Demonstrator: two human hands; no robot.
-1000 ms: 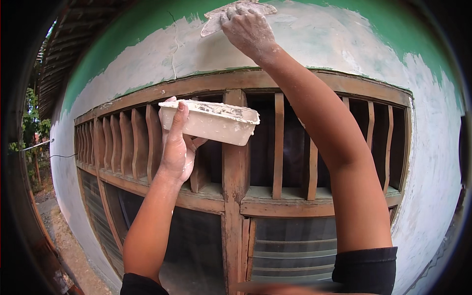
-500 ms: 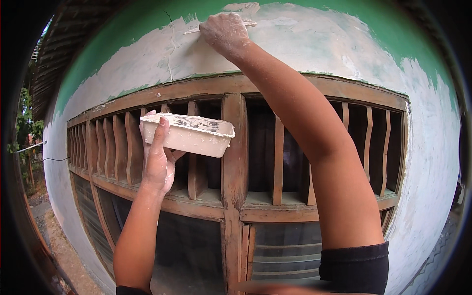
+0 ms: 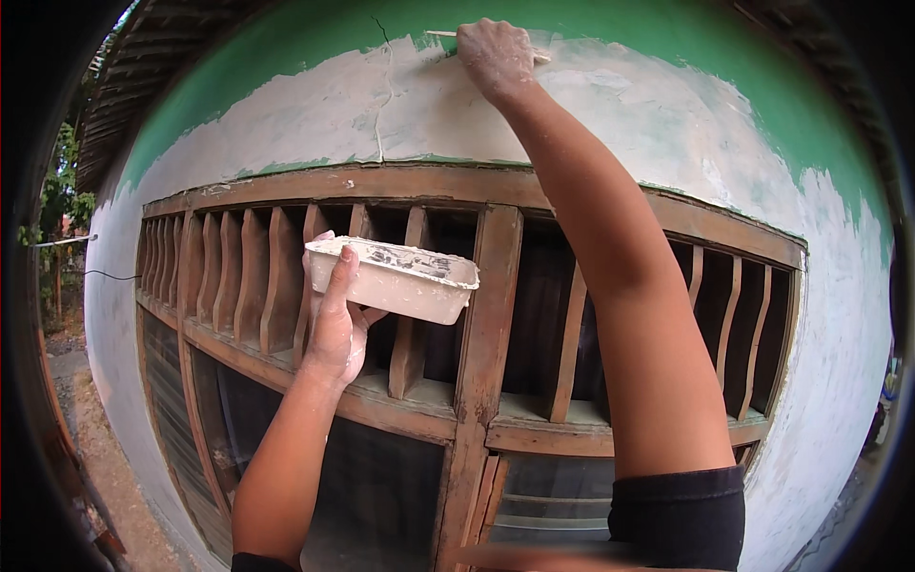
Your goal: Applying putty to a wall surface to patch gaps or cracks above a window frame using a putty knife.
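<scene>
My left hand [image 3: 335,324] grips one end of a white rectangular plastic tub [image 3: 400,286], thumb over its side and fingers beneath. Pale paste smears the tub's rim and walls. High up, my right hand [image 3: 498,59] is closed in a fist round a thin, flat scraper [image 3: 540,55]; only its ends show on either side of the fist. It lies against the wall where white filler [image 3: 610,105] meets green paint [image 3: 648,29]. Dried paste coats both hands. A thin crack [image 3: 384,95] runs down the wall left of my right hand.
Beneath the plastered band is a wooden window frame [image 3: 488,315] with upright wavy slats [image 3: 229,272] and dark gaps behind. Glass louvres [image 3: 558,496] sit below. Roof eaves [image 3: 143,76] overhang at the upper left, with plants [image 3: 71,181] and bare ground [image 3: 105,439] beyond the wall.
The view has shifted, so wall and window sit further right and lower. My right hand has slid along the wall with the scraper; my left still holds the tub.
</scene>
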